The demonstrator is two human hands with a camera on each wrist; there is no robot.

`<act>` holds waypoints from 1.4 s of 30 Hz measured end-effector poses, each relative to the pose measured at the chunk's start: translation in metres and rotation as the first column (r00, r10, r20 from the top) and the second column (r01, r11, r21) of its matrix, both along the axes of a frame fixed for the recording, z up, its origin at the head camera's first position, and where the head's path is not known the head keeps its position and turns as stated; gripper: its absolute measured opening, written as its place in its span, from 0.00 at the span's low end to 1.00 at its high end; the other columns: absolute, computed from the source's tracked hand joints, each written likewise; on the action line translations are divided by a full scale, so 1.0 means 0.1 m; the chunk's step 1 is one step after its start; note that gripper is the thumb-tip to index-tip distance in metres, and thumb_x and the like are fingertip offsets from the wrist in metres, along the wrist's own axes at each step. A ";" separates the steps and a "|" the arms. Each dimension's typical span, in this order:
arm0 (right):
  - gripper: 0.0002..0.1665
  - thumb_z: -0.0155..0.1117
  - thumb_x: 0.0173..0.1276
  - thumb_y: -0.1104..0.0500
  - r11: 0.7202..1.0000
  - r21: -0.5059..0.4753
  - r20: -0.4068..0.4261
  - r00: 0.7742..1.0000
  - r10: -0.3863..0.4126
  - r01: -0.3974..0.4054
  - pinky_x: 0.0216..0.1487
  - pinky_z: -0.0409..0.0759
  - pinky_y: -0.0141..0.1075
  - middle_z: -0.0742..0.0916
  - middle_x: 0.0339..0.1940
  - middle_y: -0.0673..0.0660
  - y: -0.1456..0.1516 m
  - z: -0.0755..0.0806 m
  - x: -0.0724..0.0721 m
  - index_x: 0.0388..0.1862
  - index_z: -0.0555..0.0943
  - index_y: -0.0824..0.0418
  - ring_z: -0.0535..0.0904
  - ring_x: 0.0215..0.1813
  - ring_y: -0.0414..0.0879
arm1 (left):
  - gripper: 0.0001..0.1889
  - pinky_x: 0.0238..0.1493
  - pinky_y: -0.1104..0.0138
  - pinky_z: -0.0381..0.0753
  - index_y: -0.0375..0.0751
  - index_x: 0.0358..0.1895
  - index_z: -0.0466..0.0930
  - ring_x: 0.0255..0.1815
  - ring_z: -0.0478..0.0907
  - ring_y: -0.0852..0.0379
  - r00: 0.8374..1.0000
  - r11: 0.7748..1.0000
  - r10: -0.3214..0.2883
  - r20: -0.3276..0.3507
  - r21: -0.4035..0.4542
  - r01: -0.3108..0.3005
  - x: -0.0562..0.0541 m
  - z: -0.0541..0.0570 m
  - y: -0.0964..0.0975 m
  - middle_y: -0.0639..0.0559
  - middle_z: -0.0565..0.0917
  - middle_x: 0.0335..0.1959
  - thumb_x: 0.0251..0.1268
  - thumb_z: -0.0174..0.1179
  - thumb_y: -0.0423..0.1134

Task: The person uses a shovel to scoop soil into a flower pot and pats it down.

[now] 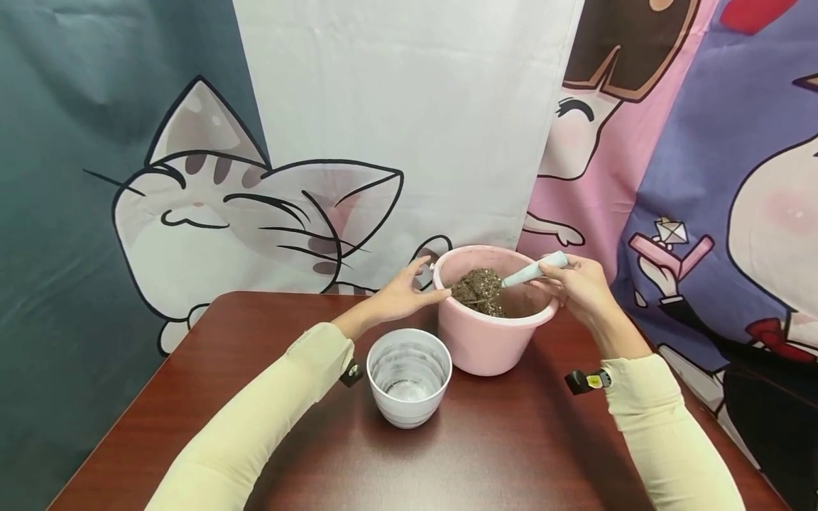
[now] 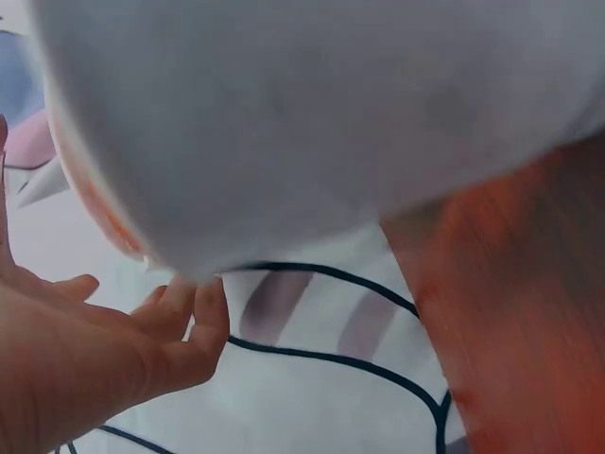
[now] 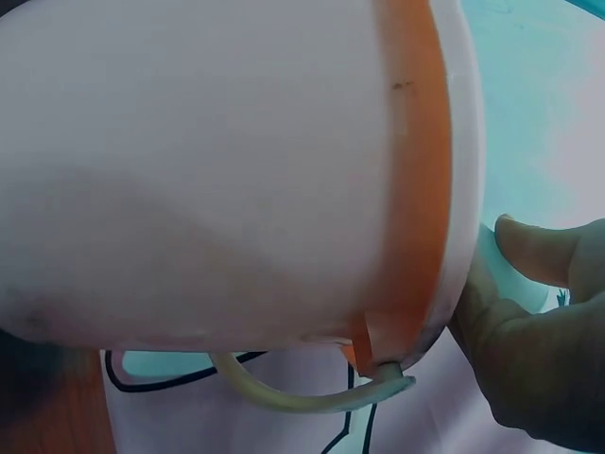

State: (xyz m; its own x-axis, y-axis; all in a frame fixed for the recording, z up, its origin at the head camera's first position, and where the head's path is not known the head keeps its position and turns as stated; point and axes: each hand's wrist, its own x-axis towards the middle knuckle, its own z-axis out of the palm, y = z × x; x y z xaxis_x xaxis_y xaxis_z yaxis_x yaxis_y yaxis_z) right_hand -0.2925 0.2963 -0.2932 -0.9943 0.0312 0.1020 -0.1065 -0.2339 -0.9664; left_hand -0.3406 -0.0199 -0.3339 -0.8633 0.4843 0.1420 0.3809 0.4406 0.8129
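A pink bucket (image 1: 488, 348) stands on the table, with dark, crumbly soil (image 1: 476, 287) inside. My right hand (image 1: 584, 287) pinches the pale blue-grey handle of a trowel (image 1: 529, 272) over the bucket's right side; the trowel's blade is hidden at the soil. In the right wrist view, thumb and fingers hold that handle (image 3: 510, 274) beyond the rim. At the bucket's left rim, my left hand (image 1: 399, 292) has its fingers spread, the thumb at the near side of the rim. The left wrist view shows its fingers (image 2: 210, 317) slightly bent beside the bucket wall (image 2: 284, 123).
A white-grey pot (image 1: 409, 380) with streaked inner walls stands in front and left of the bucket. Both are on a reddish-brown table (image 1: 486, 454). Behind hangs a cartoon-printed curtain (image 1: 396, 106). A curved bucket handle (image 3: 302, 404) hangs outside the bucket.
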 end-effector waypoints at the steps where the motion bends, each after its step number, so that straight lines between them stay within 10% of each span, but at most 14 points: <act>1: 0.05 0.63 0.68 0.72 1.000 -0.014 -0.009 1.000 0.000 0.000 0.41 0.84 0.36 0.88 0.30 0.57 0.01 0.00 0.01 0.35 0.83 0.65 0.88 0.35 0.45 | 0.47 0.63 0.53 0.74 0.47 0.80 0.48 0.65 0.73 0.40 1.000 1.000 0.001 0.020 0.016 -0.001 0.01 -0.01 -0.03 0.35 0.60 0.74 0.64 0.65 0.56; 8: 0.04 0.64 0.67 0.72 0.995 -0.097 -0.045 0.999 -0.030 0.026 0.39 0.84 0.36 0.88 0.30 0.57 0.04 0.00 0.03 0.35 0.83 0.66 0.88 0.34 0.47 | 0.44 0.62 0.50 0.74 0.46 0.79 0.51 0.65 0.73 0.38 0.992 0.992 -0.123 -0.002 -0.007 0.123 0.16 -0.18 -0.47 0.38 0.64 0.73 0.64 0.67 0.49; 18: 0.03 0.62 0.67 0.73 0.987 -0.162 -0.084 0.996 -0.032 0.018 0.40 0.84 0.37 0.88 0.30 0.60 0.13 0.04 0.10 0.36 0.79 0.68 0.88 0.35 0.48 | 0.59 0.72 0.53 0.60 0.33 0.78 0.49 0.71 0.64 0.50 0.934 0.924 -0.357 0.013 -0.146 0.355 0.44 -0.49 -0.84 0.42 0.67 0.72 0.45 0.81 0.43; 28: 0.04 0.62 0.68 0.73 0.986 -0.164 -0.101 0.994 -0.035 0.018 0.41 0.84 0.37 0.88 0.30 0.59 0.16 -0.04 0.16 0.34 0.81 0.68 0.88 0.34 0.48 | 0.66 0.74 0.53 0.56 0.33 0.78 0.45 0.73 0.61 0.51 0.912 0.910 -0.402 0.075 -0.072 0.407 0.59 -0.57 -0.82 0.44 0.63 0.74 0.37 0.84 0.42; 42: 0.04 0.64 0.65 0.75 0.967 -0.255 -0.101 0.994 -0.042 0.016 0.39 0.85 0.38 0.88 0.31 0.60 0.24 0.00 0.36 0.35 0.83 0.69 0.88 0.34 0.48 | 0.65 0.71 0.58 0.63 0.35 0.77 0.50 0.69 0.66 0.54 0.940 0.931 -0.342 -0.008 -0.139 0.338 0.94 -0.54 -0.37 0.45 0.66 0.70 0.35 0.83 0.50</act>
